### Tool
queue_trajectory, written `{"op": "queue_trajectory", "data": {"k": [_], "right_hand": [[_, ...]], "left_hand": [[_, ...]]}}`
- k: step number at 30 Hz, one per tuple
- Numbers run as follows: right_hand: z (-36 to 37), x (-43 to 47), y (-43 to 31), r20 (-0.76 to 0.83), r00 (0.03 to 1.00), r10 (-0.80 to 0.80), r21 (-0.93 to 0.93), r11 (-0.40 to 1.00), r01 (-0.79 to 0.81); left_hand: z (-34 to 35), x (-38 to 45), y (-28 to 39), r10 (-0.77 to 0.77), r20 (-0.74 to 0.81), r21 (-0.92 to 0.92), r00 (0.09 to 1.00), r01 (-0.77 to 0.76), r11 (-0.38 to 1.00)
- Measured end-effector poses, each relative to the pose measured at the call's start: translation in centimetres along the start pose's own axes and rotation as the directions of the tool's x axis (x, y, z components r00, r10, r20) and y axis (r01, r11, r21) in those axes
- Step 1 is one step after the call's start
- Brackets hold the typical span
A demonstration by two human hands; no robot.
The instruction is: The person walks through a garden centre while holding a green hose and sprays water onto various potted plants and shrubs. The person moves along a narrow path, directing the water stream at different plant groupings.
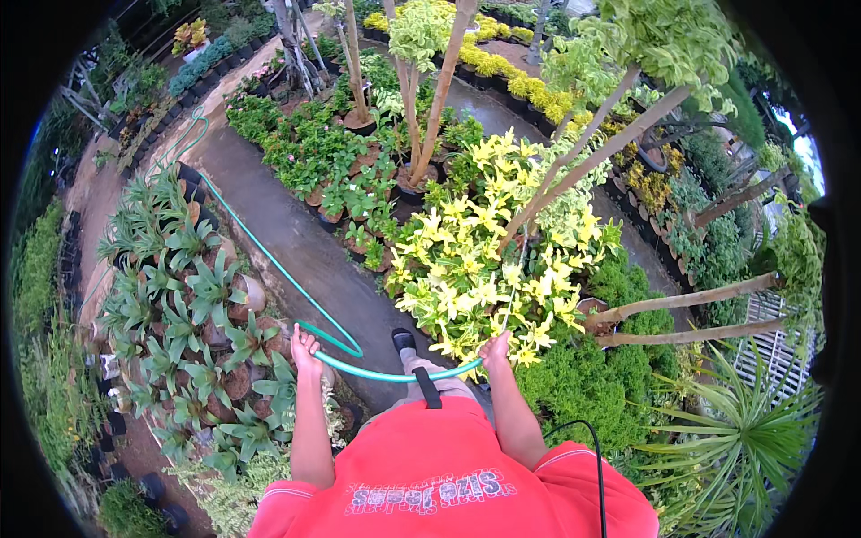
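Note:
A green garden hose (387, 376) sags in front of my body between both hands. My left hand (306, 348) grips it at the left, beside broad-leaved potted rosette plants (208, 296). From there the hose bends back and trails up the path. Near its other end, my right hand (496, 350) holds the hose, fingers closed around it. A thin stream of water (512, 296) runs from that hand up over the yellow-leaved shrubs (471, 269). The hose's mouth is hidden by the fingers.
A wet paved path (289, 222) runs between the plant beds, with my shoe (403, 339) on it. Slender tree trunks (605, 141) lean over the bed at right. A spiky palm-like plant (746, 424) stands at lower right, near a white slatted rack (773, 356).

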State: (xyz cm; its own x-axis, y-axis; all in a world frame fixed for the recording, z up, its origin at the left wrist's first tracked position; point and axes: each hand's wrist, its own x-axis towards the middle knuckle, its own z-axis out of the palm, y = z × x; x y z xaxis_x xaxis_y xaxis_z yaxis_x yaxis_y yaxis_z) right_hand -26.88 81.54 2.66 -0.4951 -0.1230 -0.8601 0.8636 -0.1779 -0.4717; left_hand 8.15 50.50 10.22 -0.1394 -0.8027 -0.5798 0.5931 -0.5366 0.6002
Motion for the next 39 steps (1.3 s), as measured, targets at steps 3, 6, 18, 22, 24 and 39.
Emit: {"op": "queue_trajectory", "data": {"k": [3, 6, 18, 22, 24, 39], "right_hand": [[6.7, 0.6, 1.4, 0.031, 0.997, 0.071, -0.04, 0.997, -0.07], [14.3, 0.1, 2.7, 0.165, 0.986, 0.037, -0.092, 0.996, -0.022], [40.3, -2.2, -0.4, 0.223, 0.954, -0.2, 0.196, 0.968, 0.157], [47.0, -3.5, 3.4, 0.27, 0.954, -0.128, 0.079, 0.991, 0.111], [50.5, -4.3, 6.3, 0.305, 0.947, -0.1, 0.056, 0.995, 0.088], [77.6, -10.0, 14.5, 0.357, 0.916, -0.182, 0.376, 0.926, 0.037]], "left_hand": [[4.6, 1.6, 5.2, 0.117, 0.015, 0.068, 0.993, -0.118, 0.991], [9.9, 2.9, 9.9, 0.232, 0.116, 0.131, 0.966, -0.246, 0.96], [16.8, 10.9, 21.5, 0.321, 0.086, 0.192, 0.943, -0.332, 0.923], [17.6, 16.0, 26.3, 0.338, 0.014, 0.232, 0.941, -0.332, 0.914], [18.1, 17.7, 29.4, 0.374, 0.028, 0.239, 0.927, -0.37, 0.898], [26.0, 28.9, 56.3, 0.692, 0.195, 0.118, 0.695, -0.717, 0.687]]}}
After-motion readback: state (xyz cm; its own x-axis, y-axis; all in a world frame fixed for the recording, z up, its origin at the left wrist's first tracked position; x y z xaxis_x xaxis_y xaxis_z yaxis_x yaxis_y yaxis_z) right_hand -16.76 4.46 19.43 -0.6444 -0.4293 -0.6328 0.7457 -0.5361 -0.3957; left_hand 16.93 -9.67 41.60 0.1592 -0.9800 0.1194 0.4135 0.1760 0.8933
